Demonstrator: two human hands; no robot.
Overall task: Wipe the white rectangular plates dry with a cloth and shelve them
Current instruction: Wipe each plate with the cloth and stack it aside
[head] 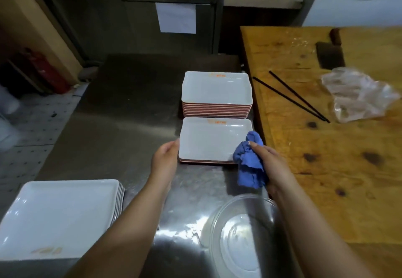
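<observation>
Both forearms reach forward over the stainless steel surface [121, 129]. The left hand [166, 154] is turned palm inward, its fingers [174, 144] lightly curved against the left short edge of the near white rectangular plate [212, 140]; whether they grip the edge or only touch it cannot be told. That plate tops a short stack of a few plates with reddish undersides, standing near the right edge of the surface. The right hand [266, 160] comes in from the lower right, knuckles up, fingers curled round a bunched blue cloth [250, 162], thumb pressed on top of it. The cloth's upper end rests on the plate's right rim, the remainder hanging below the hand just off the near right corner. Directly behind, almost touching, stands a taller stack of white rectangular plates [216, 88] with the same reddish edges. At lower left lies a separate stack of larger white square plates [56, 216]. A clear glass bowl [241, 234] sits at the near edge, beneath the right forearm. To the right, a worn wooden butcher block [326, 169] carries two black chopsticks [293, 98], crumpled clear plastic wrap [356, 95] and a dark cleaver [329, 54]
</observation>
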